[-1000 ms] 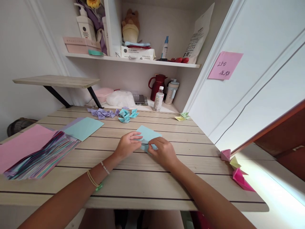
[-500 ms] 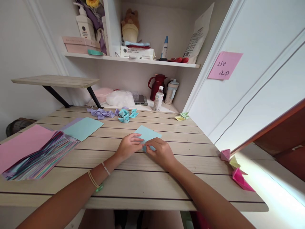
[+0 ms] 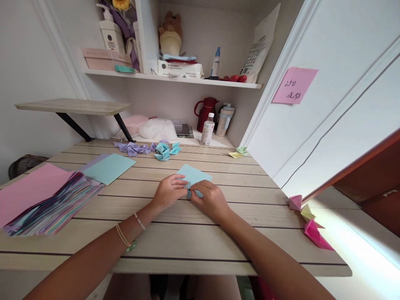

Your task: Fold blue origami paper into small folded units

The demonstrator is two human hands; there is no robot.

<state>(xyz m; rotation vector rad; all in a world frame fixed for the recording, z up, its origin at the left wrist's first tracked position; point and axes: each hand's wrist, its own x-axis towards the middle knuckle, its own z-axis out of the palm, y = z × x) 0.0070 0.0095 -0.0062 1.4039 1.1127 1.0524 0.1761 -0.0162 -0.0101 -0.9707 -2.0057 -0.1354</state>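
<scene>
A light blue sheet of paper (image 3: 194,171) lies flat on the table in front of me, partly covered by both hands. At its near side a small folded bit of blue paper shows between my fingertips; whether it belongs to the sheet or is a separate piece I cannot tell. My left hand (image 3: 169,191) comes from the left, fingers reaching over the paper and thumb against its near part. From the right, my right hand (image 3: 210,196) pinches the paper's near part between thumb and curled fingers. The two hands' fingertips nearly meet there.
A paper stack (image 3: 59,200) lies left, with a blue sheet (image 3: 109,167) beside it. Folded purple pieces (image 3: 133,148) and teal pieces (image 3: 164,151) sit at the back. Pink and yellow folded pieces (image 3: 315,234) line the right edge. A bottle (image 3: 208,130) stands behind.
My right fingertips have shifted very slightly down and left at the paper's near part. The left hand stays nearly in place.
</scene>
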